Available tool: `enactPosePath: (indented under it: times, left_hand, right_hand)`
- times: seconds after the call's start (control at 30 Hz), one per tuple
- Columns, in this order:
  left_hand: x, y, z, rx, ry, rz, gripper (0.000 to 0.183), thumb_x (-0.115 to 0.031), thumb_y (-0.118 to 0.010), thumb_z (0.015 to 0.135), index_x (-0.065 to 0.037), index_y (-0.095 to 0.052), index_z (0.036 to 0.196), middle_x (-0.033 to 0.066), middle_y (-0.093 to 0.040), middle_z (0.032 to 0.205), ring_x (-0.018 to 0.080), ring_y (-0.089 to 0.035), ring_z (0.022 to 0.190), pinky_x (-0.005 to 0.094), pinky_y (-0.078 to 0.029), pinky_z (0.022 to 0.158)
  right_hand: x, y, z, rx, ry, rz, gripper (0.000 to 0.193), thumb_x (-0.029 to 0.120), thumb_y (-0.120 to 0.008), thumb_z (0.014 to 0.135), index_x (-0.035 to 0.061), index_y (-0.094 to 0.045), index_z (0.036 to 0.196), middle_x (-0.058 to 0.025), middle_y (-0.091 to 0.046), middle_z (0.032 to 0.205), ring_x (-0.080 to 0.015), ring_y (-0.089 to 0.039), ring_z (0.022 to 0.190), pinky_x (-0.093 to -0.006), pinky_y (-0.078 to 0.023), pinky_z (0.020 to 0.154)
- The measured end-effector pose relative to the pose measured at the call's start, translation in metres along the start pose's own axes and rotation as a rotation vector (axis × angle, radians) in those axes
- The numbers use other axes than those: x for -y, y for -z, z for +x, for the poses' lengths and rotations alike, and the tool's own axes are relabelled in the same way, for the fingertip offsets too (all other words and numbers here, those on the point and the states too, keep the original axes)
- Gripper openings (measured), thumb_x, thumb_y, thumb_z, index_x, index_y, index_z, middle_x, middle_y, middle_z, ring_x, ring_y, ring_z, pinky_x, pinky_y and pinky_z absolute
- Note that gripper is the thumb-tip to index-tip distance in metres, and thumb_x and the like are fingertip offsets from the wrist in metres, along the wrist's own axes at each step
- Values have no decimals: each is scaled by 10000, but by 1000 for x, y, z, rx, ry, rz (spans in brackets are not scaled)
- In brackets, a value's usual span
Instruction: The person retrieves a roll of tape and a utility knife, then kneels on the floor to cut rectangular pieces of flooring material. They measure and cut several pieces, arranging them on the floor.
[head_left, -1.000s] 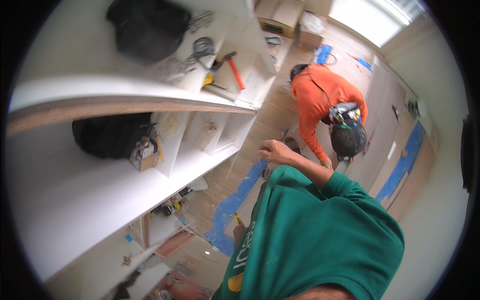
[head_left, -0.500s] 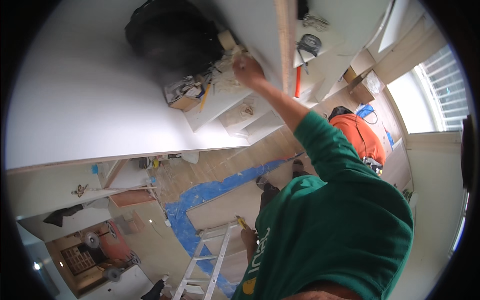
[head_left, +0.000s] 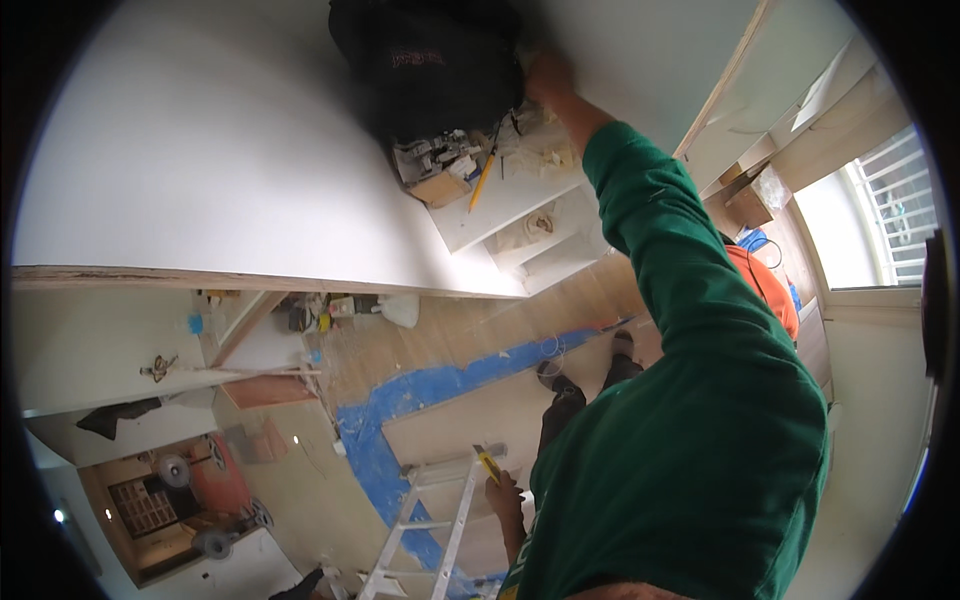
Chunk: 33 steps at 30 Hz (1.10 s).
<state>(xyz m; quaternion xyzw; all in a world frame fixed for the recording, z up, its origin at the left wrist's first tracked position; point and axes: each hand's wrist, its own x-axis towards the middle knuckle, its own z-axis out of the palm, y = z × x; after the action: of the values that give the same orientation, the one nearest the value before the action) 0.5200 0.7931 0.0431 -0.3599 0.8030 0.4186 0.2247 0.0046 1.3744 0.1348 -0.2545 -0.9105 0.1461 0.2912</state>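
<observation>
My right arm, in a green sleeve, stretches up into a white shelf compartment. My right hand (head_left: 550,80) is right against the side of a black bag (head_left: 430,70); its fingers are blurred and partly hidden. Near it on the shelf lie crumpled pale material (head_left: 545,150), a yellow pencil-like stick (head_left: 483,182) and a cardboard box (head_left: 440,187) filled with small metal hardware. Lower down, beside my body, my left hand (head_left: 506,495) is closed around a yellow utility knife (head_left: 487,463), its tip pointing away from me.
An aluminium stepladder (head_left: 445,530) stands by my left hand. Blue sheeting (head_left: 375,440) borders a board on the floor around my feet. A person in orange (head_left: 765,285) is partly hidden behind my arm. A white panel edge (head_left: 270,280) crosses the left side.
My right hand has moved from over the crumpled material to deeper beside the black bag. The view has shifted, and my arm now covers more of the person in orange. My left hand keeps the knife.
</observation>
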Motion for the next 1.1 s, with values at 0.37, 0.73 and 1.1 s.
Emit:
enactPosePath:
  times: [0.37, 0.73, 1.1]
  left_hand:
    - [-34, 43, 60, 103, -135, 186, 280, -247, -598, 951, 29, -572, 991, 100, -627, 727, 180, -623, 510, 308, -494, 412]
    - [-63, 12, 11, 123, -126, 70, 256, -230, -586, 968, 23, -559, 996, 107, -625, 758, 169, -627, 549, 305, -497, 439]
    - [-182, -59, -57, 249, -390, -290, 204, -202, -615, 958, -15, -566, 1022, 29, -550, 634, 100, -547, 527, 240, -403, 456]
  right_hand:
    - [-28, -17, -29, -70, -176, 61, 360, 319, -693, 861, -41, -686, 875, -221, -708, 918, -383, -703, 873, -460, -567, 762]
    - [-37, -50, -30, -6, -122, 401, 272, 228, -598, 942, -15, -640, 1056, -163, -672, 830, -277, -656, 606, -386, -554, 606]
    - [35, 140, -157, 203, -209, 1139, 322, 297, -506, 1047, -14, -567, 1108, -71, -618, 795, -134, -628, 709, -292, -525, 675]
